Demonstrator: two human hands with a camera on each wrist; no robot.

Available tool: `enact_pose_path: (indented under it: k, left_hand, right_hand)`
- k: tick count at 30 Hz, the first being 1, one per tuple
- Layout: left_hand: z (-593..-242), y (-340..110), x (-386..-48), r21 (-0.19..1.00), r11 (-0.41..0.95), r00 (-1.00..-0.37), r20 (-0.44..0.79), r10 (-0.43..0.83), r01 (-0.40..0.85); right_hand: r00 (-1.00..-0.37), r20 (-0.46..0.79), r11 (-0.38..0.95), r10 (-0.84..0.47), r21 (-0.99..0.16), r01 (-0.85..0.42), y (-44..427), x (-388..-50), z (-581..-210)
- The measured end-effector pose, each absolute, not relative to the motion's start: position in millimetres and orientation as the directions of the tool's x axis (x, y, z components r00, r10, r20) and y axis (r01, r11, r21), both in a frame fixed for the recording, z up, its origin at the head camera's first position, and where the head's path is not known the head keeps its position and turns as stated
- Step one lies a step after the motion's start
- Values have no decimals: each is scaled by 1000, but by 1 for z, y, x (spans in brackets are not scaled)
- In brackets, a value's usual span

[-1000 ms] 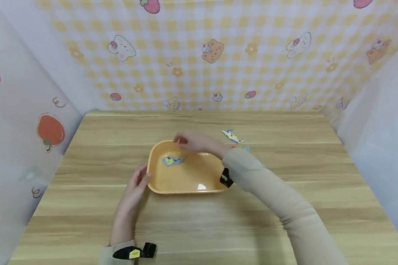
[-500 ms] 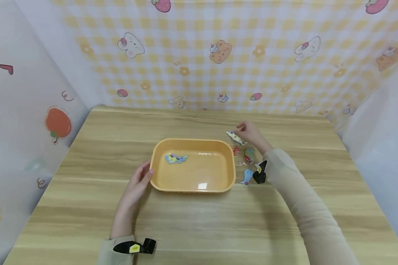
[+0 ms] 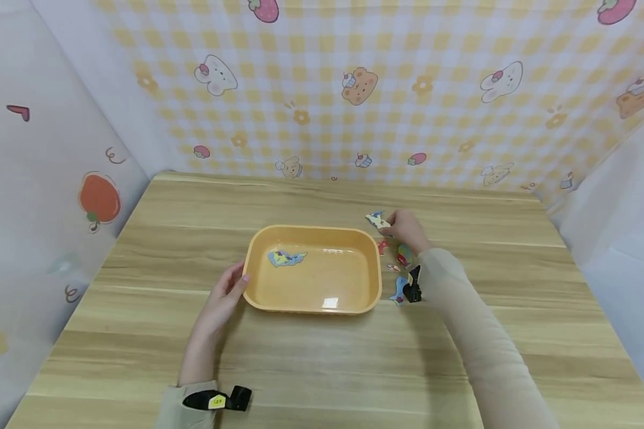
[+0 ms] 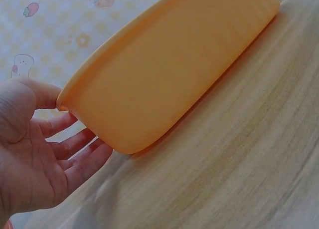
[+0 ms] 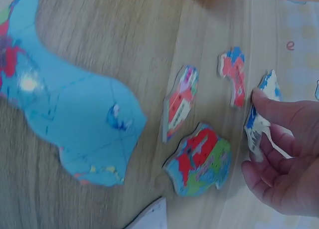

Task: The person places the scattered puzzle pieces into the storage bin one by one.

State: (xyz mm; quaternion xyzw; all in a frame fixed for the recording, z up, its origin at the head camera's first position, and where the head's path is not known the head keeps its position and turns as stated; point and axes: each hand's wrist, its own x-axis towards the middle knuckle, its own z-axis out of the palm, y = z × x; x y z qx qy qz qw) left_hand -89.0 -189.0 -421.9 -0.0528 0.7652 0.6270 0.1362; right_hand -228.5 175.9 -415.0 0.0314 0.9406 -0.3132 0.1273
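A yellow-orange plastic tray (image 3: 313, 289) stands on the table. At its left end my left hand (image 3: 222, 301) holds it, thumb at the rim and fingers against the outer wall (image 4: 149, 84). A blue-and-yellow flat puzzle piece (image 3: 286, 258) lies inside the tray. Beyond the tray's back right corner, my right hand (image 3: 406, 231) pinches a pale, map-printed puzzle piece (image 3: 377, 220) by its edges. The right wrist view has the thumb on one edge of this piece (image 5: 256, 124) and fingertips at the other; the hand covers part of it.
Right of the tray lie a red piece (image 3: 383, 246), a red-and-green piece (image 3: 404, 255), a small narrow piece (image 5: 180, 104) and a large light-blue piece (image 5: 89, 114). A whitish corner (image 5: 153, 216) shows at the bottom of the right wrist view. A patterned cloth wall (image 3: 322, 119) rises behind the table.
My right hand has gone from above the tray's back edge over to the right and has taken hold of the pale puzzle piece. The left hand stays at the tray. The head view has shifted slightly.
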Motion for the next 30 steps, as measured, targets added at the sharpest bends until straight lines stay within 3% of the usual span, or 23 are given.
enact_pose_path:
  k: [18, 30]
  left_hand:
    - [-421, -189, -91, 944, 219, -955, -276, 111, -248]
    - [-422, -190, -89, 942, 228, -957, -274, 95, -247]
  right_hand:
    - [-971, -227, 753, -78, -651, 92, 183, -229, -410]
    - [-957, -240, 680, -161, -730, 69, 181, -231, -376]
